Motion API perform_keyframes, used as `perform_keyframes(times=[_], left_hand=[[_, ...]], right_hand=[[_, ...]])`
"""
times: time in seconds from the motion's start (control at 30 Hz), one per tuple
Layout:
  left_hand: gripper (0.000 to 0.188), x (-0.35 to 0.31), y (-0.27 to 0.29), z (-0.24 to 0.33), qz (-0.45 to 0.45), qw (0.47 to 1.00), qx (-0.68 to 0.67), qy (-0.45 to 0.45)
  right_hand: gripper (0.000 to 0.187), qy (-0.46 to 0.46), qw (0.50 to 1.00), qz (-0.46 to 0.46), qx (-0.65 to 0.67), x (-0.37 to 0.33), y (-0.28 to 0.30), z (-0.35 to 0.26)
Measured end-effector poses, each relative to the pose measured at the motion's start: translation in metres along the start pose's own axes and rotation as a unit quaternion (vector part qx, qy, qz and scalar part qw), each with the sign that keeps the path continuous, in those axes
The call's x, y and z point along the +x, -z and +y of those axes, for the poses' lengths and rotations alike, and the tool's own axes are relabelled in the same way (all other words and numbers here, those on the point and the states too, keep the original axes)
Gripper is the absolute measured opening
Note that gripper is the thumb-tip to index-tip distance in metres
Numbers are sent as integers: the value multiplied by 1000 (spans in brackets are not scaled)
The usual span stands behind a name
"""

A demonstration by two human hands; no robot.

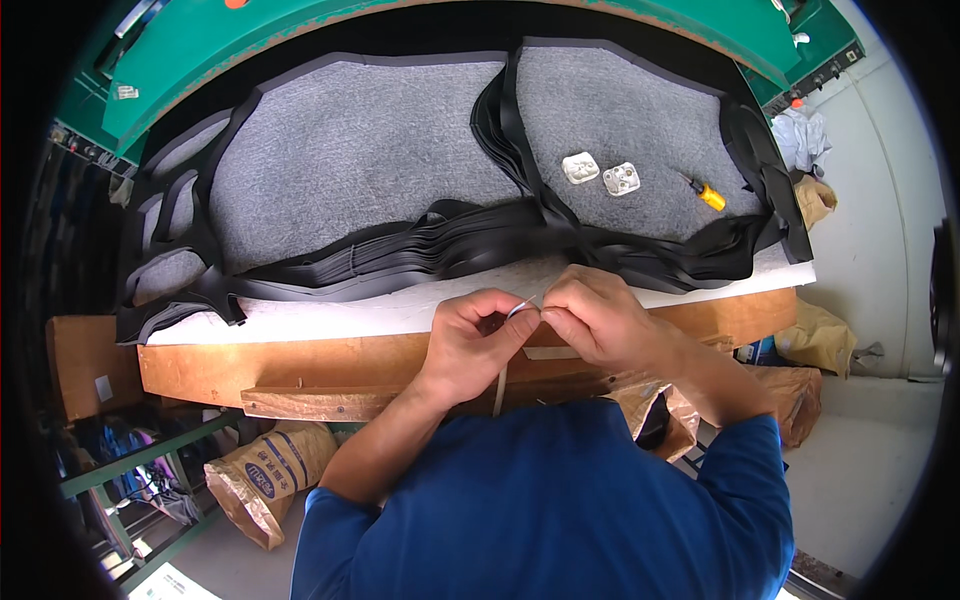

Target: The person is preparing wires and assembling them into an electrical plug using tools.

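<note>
Close together at the near edge of the bench, both my hands are closed in pinches. My left hand [468, 340] grips a thin white cable [501, 388], whose length hangs down toward my body. Thin wire ends [525, 303] stick out above the left thumb. The fingers of my right hand [600, 318] pinch at the tip of these wires; the exact grip is partly hidden. Beyond the right hand, two white square plastic socket parts [621, 179] lie side by side on grey fabric. To their right rests a screwdriver with a yellow handle [711, 196].
Grey panels [360, 150] with stacked black strips [430, 245] cover the wooden bench [330, 365]. A green machine beam [440, 12] spans the back. Below left stands an open brown paper sack [270, 475]; more paper bags [815, 335] lie at the right.
</note>
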State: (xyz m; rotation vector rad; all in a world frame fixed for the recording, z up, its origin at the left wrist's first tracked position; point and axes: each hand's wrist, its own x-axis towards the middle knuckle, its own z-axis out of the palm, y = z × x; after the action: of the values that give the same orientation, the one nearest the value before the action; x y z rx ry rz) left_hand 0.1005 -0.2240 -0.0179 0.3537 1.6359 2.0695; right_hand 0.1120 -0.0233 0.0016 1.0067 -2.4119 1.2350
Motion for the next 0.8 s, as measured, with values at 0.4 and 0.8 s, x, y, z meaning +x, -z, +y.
perform_keyframes(times=[0.4,0.8], left_hand=[[4,-2,8,-5,86,995,-45,-21],[6,5,13,0,47,998,-13,30]], right_hand=[[36,-387,893,92,212,-4,9,-7],[33,-254,949,-153,108,-15,16,-20]])
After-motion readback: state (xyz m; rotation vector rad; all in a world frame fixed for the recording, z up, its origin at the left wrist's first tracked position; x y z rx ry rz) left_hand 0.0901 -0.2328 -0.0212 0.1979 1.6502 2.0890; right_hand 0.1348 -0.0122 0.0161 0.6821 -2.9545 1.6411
